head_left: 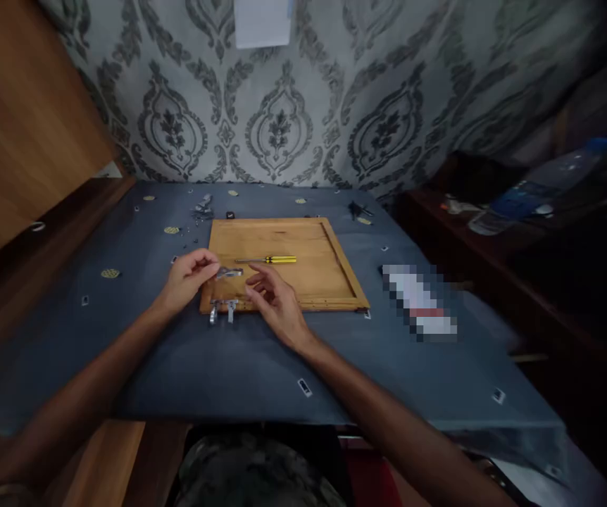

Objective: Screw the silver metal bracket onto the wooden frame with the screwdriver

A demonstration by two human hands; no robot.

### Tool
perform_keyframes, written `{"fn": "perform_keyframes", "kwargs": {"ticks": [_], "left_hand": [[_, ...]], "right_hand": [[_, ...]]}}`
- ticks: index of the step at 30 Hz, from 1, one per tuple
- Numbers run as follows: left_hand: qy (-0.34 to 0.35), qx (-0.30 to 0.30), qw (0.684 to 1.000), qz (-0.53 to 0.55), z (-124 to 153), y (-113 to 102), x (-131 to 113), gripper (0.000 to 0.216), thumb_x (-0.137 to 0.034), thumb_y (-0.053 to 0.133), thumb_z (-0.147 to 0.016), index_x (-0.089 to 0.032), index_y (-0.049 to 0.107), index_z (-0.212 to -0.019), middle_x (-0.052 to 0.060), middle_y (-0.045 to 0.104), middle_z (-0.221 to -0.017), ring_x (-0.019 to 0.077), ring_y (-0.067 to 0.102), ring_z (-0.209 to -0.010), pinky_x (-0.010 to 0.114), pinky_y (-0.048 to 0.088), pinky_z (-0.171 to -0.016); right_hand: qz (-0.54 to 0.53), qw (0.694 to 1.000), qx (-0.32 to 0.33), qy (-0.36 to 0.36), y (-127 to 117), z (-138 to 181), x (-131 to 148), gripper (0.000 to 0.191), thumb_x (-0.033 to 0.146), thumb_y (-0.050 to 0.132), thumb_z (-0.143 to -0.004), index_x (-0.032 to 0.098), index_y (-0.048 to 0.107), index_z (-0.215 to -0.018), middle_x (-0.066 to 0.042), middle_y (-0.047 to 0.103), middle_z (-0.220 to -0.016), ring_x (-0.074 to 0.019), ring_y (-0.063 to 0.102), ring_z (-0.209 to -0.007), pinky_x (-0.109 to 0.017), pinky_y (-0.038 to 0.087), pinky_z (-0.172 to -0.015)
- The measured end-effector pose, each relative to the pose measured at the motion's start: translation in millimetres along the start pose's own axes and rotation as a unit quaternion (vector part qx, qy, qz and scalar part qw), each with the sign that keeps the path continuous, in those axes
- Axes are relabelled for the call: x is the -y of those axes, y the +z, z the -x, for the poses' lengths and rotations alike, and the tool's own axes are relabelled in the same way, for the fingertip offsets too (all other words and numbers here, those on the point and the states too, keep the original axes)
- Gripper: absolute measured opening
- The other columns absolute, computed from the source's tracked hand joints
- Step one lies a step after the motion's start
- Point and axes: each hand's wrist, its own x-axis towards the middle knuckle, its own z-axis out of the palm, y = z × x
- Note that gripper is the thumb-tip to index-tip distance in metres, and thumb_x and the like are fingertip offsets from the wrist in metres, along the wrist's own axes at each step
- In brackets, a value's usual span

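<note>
While the left grip pinches a metal fitting, the right grip hangs spread beside it

Because the fitting is slim and sits right at the fingertips, it probably handles best with a light pinch near one end, leaving its length free to see and turn. It is between the two grips, over the near left part of a framed wooden panel. The right grip is just beside its other end, thumb and fingers parted and curled, with nothing visible between them; whether a fingertip brushes the metal is too small to tell. Steadying that end before any turning would be wise, and working low over the panel should soften a slip.

Just beyond the right grip, a yellow-handled screwdriver lies on the panel, close enough to be nudged. Between the grips and nearer the person, two more fittings sit at the panel's near edge, where a wrist could catch them. Beyond the left grip, loose small parts dot the counter and could roll if swept; a pile of metal pieces lies behind them. Right of the right grip is a pixelated item, and well past that a plastic bottle, both out of the way.
</note>
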Motion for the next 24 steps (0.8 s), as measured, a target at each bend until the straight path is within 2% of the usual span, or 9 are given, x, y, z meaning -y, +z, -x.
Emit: {"fn": "perform_keyframes", "kwargs": {"ticks": [3, 8, 10, 15, 20, 22, 24], "left_hand": [[0.002, 0.053, 0.998, -0.035, 1.0, -0.3, -5.2, 0.034, -0.051, 0.073, -0.078, -0.019, 0.062, -0.080, -0.002, 0.061, -0.069, 0.0152, 0.057, -0.067, 0.026, 0.047, -0.068], [0.016, 0.093, 0.994, -0.052, -1.2, 7.8, -8.3, 0.037, -0.056, 0.069, -0.080, -0.019, 0.062, -0.079, -0.002, 0.061, -0.069, 0.0150, 0.056, -0.066, 0.026, 0.046, -0.066], [0.017, 0.115, 0.991, -0.062, -3.4, 11.5, -7.5, 0.038, -0.057, 0.071, -0.081, -0.020, 0.062, -0.078, -0.002, 0.061, -0.069, 0.0154, 0.056, -0.066, 0.026, 0.047, -0.065], [0.025, 0.134, 0.988, -0.078, -8.3, 17.6, -5.9, 0.042, -0.061, 0.074, -0.081, -0.019, 0.066, -0.084, 0.001, 0.067, -0.076, 0.0183, 0.062, -0.072, 0.028, 0.051, -0.069], [0.065, 0.101, 0.987, -0.108, -5.9, 8.0, -6.5, 0.049, -0.063, 0.066, -0.087, -0.018, 0.071, -0.106, 0.006, 0.073, -0.097, 0.0235, 0.068, -0.091, 0.034, 0.054, -0.084], [0.073, 0.127, 0.979, -0.141, -3.0, -3.3, -6.3, 0.048, -0.063, 0.062, -0.092, -0.019, 0.072, -0.108, 0.007, 0.074, -0.100, 0.0252, 0.068, -0.097, 0.036, 0.053, -0.089], [0.078, 0.183, 0.962, -0.188, 1.3, -15.2, -6.7, 0.048, -0.063, 0.066, -0.091, -0.020, 0.073, -0.110, 0.007, 0.074, -0.107, 0.0268, 0.067, -0.103, 0.038, 0.052, -0.094]], "right_hand": [[-0.001, 1.000, 0.002, -0.021, 1.2, 4.5, -4.1, 0.034, 0.034, 0.064, -0.100, 0.024, 0.067, -0.133, -0.007, 0.072, -0.109, -0.0165, 0.069, -0.087, -0.029, 0.056, -0.074], [0.027, 0.999, 0.002, -0.029, -0.9, 8.5, -2.2, 0.022, 0.033, 0.063, -0.101, 0.022, 0.076, -0.114, -0.008, 0.076, -0.110, -0.0200, 0.071, -0.100, -0.033, 0.058, -0.084], [0.041, 0.999, 0.004, -0.019, -3.1, 10.1, -0.2, 0.019, 0.031, 0.064, -0.100, 0.021, 0.076, -0.111, -0.007, 0.077, -0.107, -0.0188, 0.071, -0.094, -0.032, 0.058, -0.083], [0.041, 0.998, 0.036, 0.019, -7.3, 13.4, 5.5, 0.010, 0.028, 0.069, -0.097, 0.020, 0.075, -0.098, -0.001, 0.073, -0.086, -0.0115, 0.064, -0.063, -0.027, 0.055, -0.070], [-0.024, 0.998, 0.042, 0.043, -11.9, 14.3, 9.4, 0.019, 0.038, 0.066, -0.097, 0.020, 0.067, -0.089, 0.004, 0.064, -0.071, -0.0109, 0.061, -0.057, -0.025, 0.052, -0.064], [-0.050, 0.997, 0.042, 0.049, -13.7, 12.7, 9.9, 0.027, 0.046, 0.066, -0.096, 0.021, 0.063, -0.087, 0.003, 0.065, -0.075, -0.0098, 0.060, -0.054, -0.025, 0.050, -0.061], [-0.075, 0.994, 0.043, 0.071, -14.5, 11.4, 11.0, 0.032, 0.052, 0.069, -0.093, 0.021, 0.061, -0.087, 0.003, 0.064, -0.074, -0.0094, 0.059, -0.052, -0.024, 0.050, -0.058]]}}
